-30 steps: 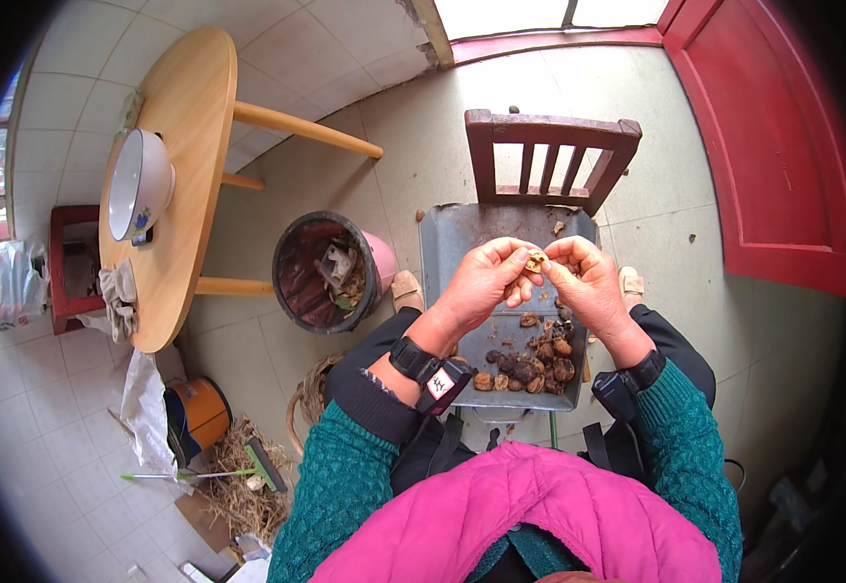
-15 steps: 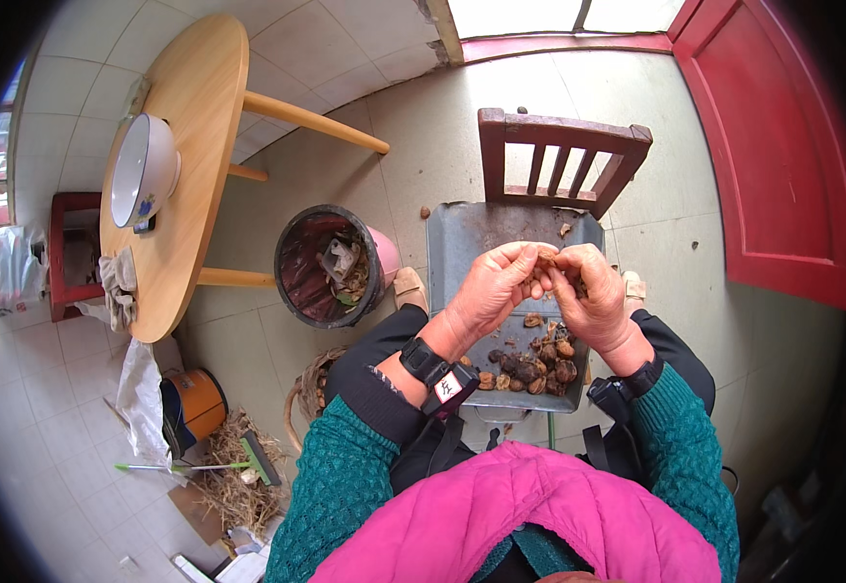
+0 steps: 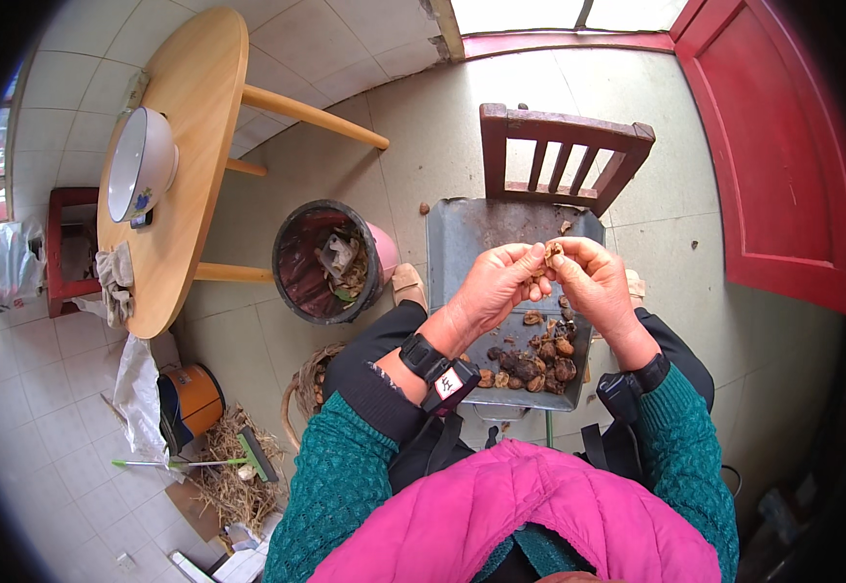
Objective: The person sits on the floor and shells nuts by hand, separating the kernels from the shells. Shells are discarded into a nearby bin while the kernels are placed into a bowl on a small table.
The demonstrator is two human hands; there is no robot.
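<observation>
Walnut (image 3: 553,253), mostly hidden earlier, shows between left hand (image 3: 493,289) and right hand (image 3: 595,289), fingertips (image 3: 535,254) pinching it; nuts (image 3: 539,364) at its six o'clock.

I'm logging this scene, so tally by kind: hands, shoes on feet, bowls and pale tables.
Hands: 2, left hand, right hand, above grey tray
Shoes on feet: 2, left shoe, right shoe
Bowls: 1, white bowl
Pale tables: 1, wooden table
Total: 6

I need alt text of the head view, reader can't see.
Left hand and right hand pinch a walnut piece above a grey tray holding more walnuts. A bin stands left of the tray, a chair back at its far end.
</observation>
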